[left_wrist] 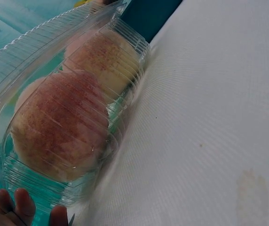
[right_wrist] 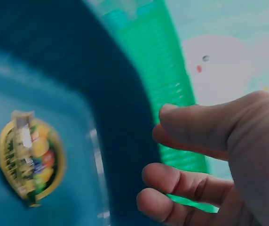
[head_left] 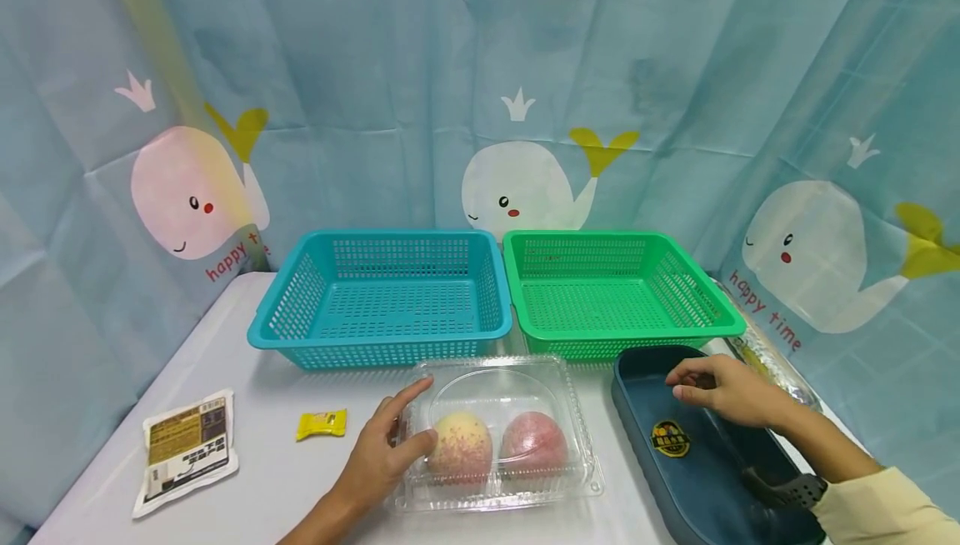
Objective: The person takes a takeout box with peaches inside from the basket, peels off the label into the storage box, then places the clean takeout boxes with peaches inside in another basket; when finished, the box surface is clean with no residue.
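Note:
A clear plastic clamshell box [head_left: 525, 487] with two peaches, one yellow-pink [head_left: 459, 445] and one redder [head_left: 534, 445], sits at the front middle of the table. My left hand [head_left: 378, 453] is at its left side, thumb and index finger spread along the lid's edge. In the left wrist view, fingertips [left_wrist: 24, 205] show right by the end of the box. My right hand [head_left: 723, 391] hovers over the dark blue tray [head_left: 705, 495], fingers loosely bent with nothing between them. A round gold fruit sticker [head_left: 670, 439] lies in that tray.
Behind the box stand a blue basket [head_left: 390, 353] and a green basket [head_left: 622, 345], side by side. A small yellow packet [head_left: 322, 424] and a larger brown-and-white pouch [head_left: 189, 452] lie on the left. A silvery package [head_left: 776, 362] shows behind the tray at right.

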Available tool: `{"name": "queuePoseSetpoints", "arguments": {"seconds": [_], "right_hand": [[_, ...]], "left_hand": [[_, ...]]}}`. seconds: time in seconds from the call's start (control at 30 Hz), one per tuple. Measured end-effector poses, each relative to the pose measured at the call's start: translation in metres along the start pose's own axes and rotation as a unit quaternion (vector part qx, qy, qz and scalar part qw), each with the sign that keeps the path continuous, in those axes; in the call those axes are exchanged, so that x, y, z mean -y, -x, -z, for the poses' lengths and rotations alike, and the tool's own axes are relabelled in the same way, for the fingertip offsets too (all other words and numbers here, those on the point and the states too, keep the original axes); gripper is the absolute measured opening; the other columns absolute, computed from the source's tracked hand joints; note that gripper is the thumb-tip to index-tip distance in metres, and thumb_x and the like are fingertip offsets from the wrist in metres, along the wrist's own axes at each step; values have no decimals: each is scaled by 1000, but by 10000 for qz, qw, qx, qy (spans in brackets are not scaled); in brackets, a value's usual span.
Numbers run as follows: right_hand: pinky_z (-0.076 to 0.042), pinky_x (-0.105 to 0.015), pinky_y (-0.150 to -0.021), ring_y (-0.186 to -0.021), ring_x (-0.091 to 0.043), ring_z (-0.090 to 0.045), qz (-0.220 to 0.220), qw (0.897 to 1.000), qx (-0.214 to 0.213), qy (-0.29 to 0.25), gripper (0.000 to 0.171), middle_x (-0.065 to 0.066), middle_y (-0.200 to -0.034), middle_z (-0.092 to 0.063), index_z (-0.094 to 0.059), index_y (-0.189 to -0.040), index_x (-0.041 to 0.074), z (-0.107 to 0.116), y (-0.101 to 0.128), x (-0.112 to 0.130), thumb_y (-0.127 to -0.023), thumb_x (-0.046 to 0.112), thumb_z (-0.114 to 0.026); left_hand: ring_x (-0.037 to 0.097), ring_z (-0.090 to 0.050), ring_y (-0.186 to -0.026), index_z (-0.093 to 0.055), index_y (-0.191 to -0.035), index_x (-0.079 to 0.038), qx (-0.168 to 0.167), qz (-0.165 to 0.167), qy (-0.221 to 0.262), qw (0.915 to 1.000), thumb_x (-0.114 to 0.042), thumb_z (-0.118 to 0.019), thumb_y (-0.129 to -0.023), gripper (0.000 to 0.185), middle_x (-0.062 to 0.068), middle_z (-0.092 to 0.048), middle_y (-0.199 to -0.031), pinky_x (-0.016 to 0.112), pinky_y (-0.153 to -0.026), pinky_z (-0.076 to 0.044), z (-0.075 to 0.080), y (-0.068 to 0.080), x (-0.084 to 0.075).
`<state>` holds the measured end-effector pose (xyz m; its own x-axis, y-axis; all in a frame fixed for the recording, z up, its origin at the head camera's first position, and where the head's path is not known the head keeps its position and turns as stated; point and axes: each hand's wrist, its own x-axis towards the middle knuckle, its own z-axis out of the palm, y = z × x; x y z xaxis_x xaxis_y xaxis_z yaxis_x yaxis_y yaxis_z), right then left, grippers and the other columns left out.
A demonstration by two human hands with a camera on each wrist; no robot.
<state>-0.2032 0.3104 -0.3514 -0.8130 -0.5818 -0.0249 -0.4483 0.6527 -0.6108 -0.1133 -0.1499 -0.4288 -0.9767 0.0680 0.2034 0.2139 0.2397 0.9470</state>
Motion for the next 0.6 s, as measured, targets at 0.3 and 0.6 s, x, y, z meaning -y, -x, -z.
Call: {"name": "queuePoseSetpoints", "arguments": {"seconds": [0.3, 0.6], "right_hand": [[-46, -29, -57, -75, -10, -55, 364, 9929, -943, 631, 16, 5, -91, -60, -68, -110, 9, 31, 3, 40, -94, 12, -63], [-46, -33, -60, -84, -8, -52, 60, 9758, -1820, 1213, 22, -4, -106, -55, -68, -114, 12, 70, 3, 57, -92, 14, -67]], "left_hand": [[28, -43, -91, -50, -142, -20, 0, -11, -12, 10000, -18, -68, -85, 60, 12, -49, -107, 39, -71, -37, 0, 0, 0], [27, -45, -92, -52, -141, -22, -28, -7, -30, 10000, -18, -68, -85, 59, 12, -50, -109, 40, -73, -39, 0, 0, 0]]}}
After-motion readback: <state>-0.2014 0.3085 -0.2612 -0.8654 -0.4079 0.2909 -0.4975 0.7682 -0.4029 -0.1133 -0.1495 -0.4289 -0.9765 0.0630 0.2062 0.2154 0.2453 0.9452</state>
